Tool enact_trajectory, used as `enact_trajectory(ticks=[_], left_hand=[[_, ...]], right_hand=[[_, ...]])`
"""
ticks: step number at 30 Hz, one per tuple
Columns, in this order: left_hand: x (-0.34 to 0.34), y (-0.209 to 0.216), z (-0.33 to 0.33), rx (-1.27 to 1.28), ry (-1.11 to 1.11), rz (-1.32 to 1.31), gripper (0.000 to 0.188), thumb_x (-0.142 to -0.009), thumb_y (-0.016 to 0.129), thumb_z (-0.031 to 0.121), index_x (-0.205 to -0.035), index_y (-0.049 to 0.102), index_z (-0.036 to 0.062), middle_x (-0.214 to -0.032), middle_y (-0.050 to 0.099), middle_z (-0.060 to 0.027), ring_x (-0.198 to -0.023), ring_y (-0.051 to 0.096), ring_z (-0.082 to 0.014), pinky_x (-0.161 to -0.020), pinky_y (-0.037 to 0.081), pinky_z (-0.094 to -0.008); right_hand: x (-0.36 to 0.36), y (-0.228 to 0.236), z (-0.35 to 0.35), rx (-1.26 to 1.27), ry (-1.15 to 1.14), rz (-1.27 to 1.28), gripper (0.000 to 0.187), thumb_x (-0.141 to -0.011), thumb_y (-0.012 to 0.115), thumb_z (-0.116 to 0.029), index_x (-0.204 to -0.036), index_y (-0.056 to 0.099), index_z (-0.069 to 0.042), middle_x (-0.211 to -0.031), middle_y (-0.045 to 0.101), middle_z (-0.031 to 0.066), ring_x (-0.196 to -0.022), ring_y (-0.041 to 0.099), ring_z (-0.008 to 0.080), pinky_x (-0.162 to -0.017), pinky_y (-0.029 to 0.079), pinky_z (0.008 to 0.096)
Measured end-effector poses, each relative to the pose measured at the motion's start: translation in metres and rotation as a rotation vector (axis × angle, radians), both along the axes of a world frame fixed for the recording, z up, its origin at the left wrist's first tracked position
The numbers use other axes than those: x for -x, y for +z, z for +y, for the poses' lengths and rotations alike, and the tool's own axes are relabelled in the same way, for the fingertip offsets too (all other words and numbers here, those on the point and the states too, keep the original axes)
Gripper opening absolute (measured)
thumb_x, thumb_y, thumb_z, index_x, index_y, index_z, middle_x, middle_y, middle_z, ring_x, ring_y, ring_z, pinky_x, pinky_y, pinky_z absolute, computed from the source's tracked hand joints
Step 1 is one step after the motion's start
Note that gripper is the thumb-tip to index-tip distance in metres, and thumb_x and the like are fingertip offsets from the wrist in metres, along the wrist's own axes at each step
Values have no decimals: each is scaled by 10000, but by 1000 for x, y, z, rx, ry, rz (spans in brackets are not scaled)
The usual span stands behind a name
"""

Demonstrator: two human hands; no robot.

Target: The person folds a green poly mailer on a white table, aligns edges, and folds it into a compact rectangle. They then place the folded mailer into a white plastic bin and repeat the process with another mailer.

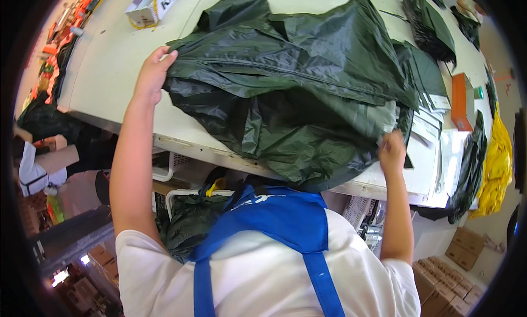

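A large dark green waterproof garment [285, 70], thin and shiny like rainwear, lies spread and rumpled over the table. A long seam or placket runs across it from left to right. At its left end my left hand [155, 70] pinches the edge between thumb and fingers. My right hand [392, 146] is closed on the garment's near right edge, beside a paler, motion-blurred patch of the fabric. The garment's near side hangs over the table edge toward my blue apron [269, 212].
The pale table [104, 70] bears a printed box [151, 7] at the far left. Folded dark green pieces [428, 70], an orange box [463, 102] and papers lie at the right. Yellow material [495, 163] hangs beyond. Below sits a white basket [181, 193] with dark fabric.
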State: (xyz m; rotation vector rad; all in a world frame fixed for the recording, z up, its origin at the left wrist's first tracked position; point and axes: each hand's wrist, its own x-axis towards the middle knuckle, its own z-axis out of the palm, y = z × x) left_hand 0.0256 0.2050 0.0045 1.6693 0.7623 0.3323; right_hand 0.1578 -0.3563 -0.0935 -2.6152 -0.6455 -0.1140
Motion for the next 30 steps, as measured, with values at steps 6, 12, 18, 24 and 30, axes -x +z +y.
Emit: enact_trajectory(ticks=[6, 12, 18, 24, 30], left_hand=[[1, 7, -22, 45, -45, -33, 179, -882, 608, 126, -1033, 557, 45, -903, 651, -52, -812, 601, -111, -742, 466, -252], [-2, 25, -56, -18, -147, -90, 140, -890, 601, 115, -997, 535, 52, -800, 658, -49, -687, 601, -83, -643, 470, -218], [-3, 28, -67, -265, -107, -22, 128, -909, 577, 103, -1010, 533, 38, -791, 650, -45, -678, 582, -65, -618, 457, -207], [-14, 31, -72, -350, -137, -91, 241, -885, 619, 162, -1060, 545, 15, -790, 644, -43, -682, 563, -69, -620, 446, -220], [-18, 73, -2, -176, -26, -200, 302, -889, 623, 175, -1122, 559, -6, -958, 651, -66, -839, 610, -111, -755, 471, -249]], right_hand=[[25, 74, 57, -271, 186, 615, 117, -841, 578, -62, -928, 626, 0, -749, 625, 61, -711, 615, 132, -675, 490, 266], [24, 68, 304, -742, 389, 913, 282, -833, 672, -254, -862, 644, 25, -733, 620, 34, -672, 536, 113, -641, 449, 266], [35, 66, 342, -781, 401, 918, 260, -797, 704, -245, -812, 673, 13, -696, 660, 75, -635, 582, 116, -598, 451, 287], [20, 101, 304, -321, 476, 331, 196, -810, 613, -258, -814, 640, -64, -814, 624, 185, -795, 560, 401, -712, 460, 438], [-70, 52, 151, -419, 189, 789, 228, -788, 639, -211, -745, 602, 9, -656, 555, 26, -637, 484, 127, -620, 386, 287]])
